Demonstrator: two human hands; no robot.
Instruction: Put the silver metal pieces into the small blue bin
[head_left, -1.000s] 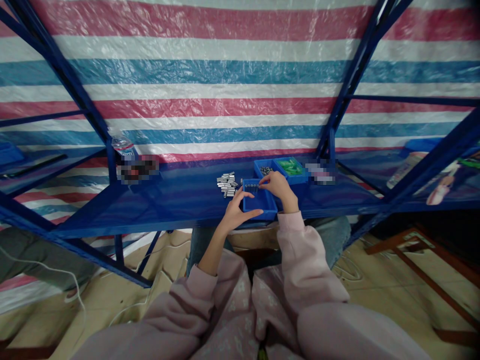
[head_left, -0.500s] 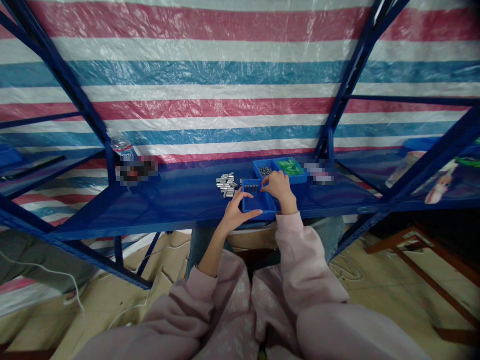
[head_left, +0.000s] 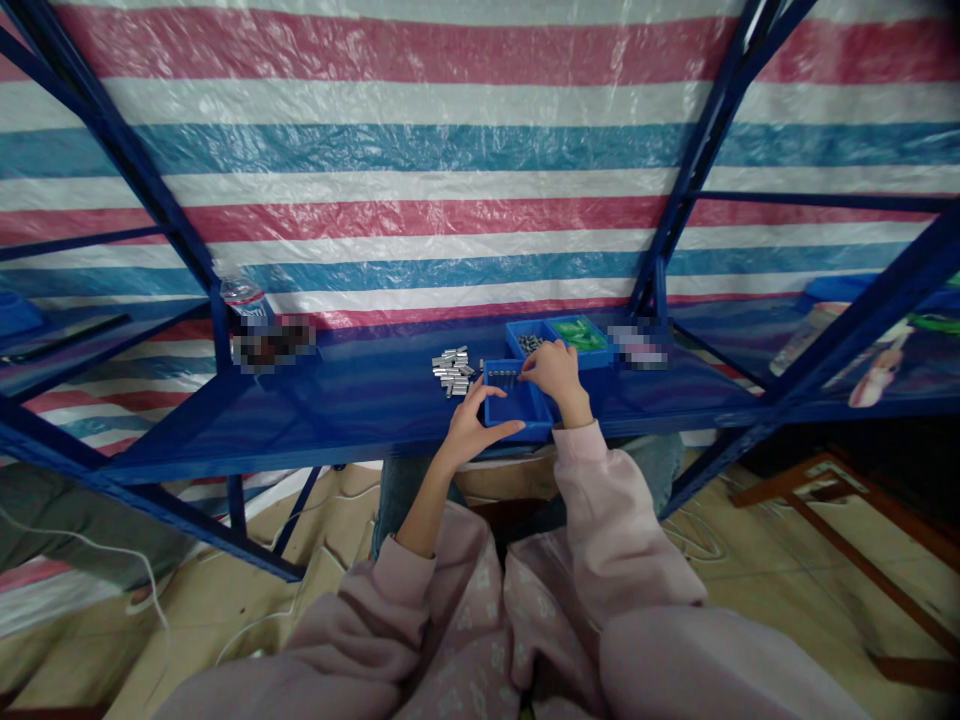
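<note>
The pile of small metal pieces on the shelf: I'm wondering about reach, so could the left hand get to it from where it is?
Probably yes. The left hand rests at the blue tray, and the pile of metal pieces lies just beyond with bare shelf between.

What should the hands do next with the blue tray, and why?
Probably the right hand sets its small metal piece beside the row in the tray. Its fingers are already at that row, and the left hand steadies the tray's edge.

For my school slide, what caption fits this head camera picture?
Two hands, left and right, at a blue tray on a blue shelf, beside a pile of metal pins.
</note>
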